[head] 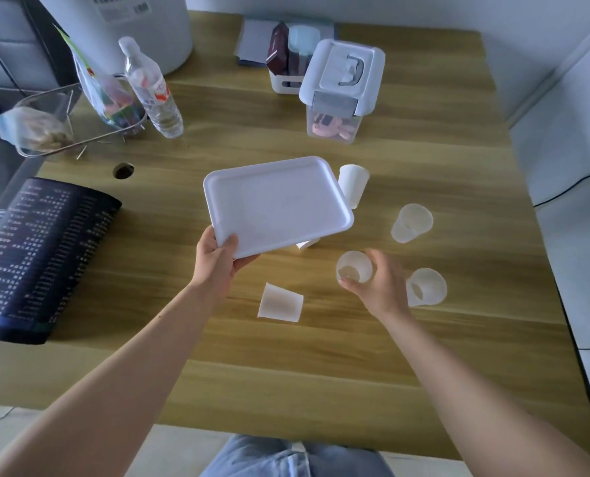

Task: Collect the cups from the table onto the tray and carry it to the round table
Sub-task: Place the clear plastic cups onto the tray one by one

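Observation:
My left hand [218, 259] grips the near corner of a white rectangular tray [276, 204], held above the wooden table [321, 356] with nothing on it. My right hand [376, 280] is closed around a translucent plastic cup [354, 266], mouth toward me. A white cup [280, 302] lies on its side near the middle. Another white cup [354, 182] stands just past the tray's right edge. Two translucent cups stand at the right: the farther cup [411, 222] and the nearer cup [426, 287]. The tray hides most of a small white object [308, 243] beneath it.
A water bottle [152, 87], a glass dish [42, 122] with snack bags, a lidded clear box [338, 91] and a white organiser [286, 63] stand at the back. A dark printed mat [38, 259] lies at the left. The table's right edge [562, 304] borders the floor.

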`<act>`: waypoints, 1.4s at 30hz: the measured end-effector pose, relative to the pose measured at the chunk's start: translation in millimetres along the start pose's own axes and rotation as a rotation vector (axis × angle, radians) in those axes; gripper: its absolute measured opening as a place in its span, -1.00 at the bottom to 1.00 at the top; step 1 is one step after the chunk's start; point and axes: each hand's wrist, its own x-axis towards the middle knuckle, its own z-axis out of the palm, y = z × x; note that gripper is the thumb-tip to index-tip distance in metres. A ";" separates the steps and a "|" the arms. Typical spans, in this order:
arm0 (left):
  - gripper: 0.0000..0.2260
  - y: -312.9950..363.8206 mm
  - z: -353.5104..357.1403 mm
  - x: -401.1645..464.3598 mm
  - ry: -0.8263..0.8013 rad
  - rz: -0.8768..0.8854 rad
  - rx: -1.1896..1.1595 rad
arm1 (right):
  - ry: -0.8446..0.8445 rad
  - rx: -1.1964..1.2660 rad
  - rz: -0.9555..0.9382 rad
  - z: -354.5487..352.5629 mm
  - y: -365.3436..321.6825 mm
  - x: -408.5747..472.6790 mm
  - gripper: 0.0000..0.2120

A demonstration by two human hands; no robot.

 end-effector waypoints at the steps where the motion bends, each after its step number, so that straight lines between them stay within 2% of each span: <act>1: -0.71 -0.6 0.4 0.5 0.011 -0.001 -0.001 | 0.011 0.001 -0.005 -3.4 1.0 -0.1 -0.31; 4: -0.71 -3.4 4.8 1.2 0.031 -0.008 -0.019 | 0.015 -0.034 -0.038 -15.1 4.1 -1.9 -0.30; 10: -0.72 -7.7 11.3 1.8 0.031 -0.008 -0.050 | -0.134 -0.126 0.011 -11.3 6.2 -0.3 -0.01; 19: -0.71 -17.3 4.9 6.6 0.044 -0.002 -0.049 | -0.035 -0.083 -0.048 -15.9 -8.8 -4.0 -0.30; 23: -0.71 -23.4 14.0 5.7 0.012 -0.013 -0.032 | 0.025 -0.017 -0.151 -35.8 -28.1 -14.2 -0.40; 27: -0.73 -31.0 27.5 -0.3 -0.043 -0.024 -0.036 | 0.089 0.058 -0.305 -41.9 -56.3 -14.2 -0.38; 30: -0.76 -39.4 35.9 -8.6 -0.097 -0.023 -0.035 | 0.074 0.068 -0.367 -33.0 -79.1 -7.5 -0.33; 35: -0.71 -48.6 42.5 -22.2 -0.176 -0.027 -0.056 | 0.013 -0.008 -0.408 -13.9 -97.4 0.4 -0.24; 42: -0.73 -53.0 45.4 -38.1 -0.206 -0.067 -0.059 | 0.033 0.013 -0.361 -0.8 -110.0 21.3 -0.26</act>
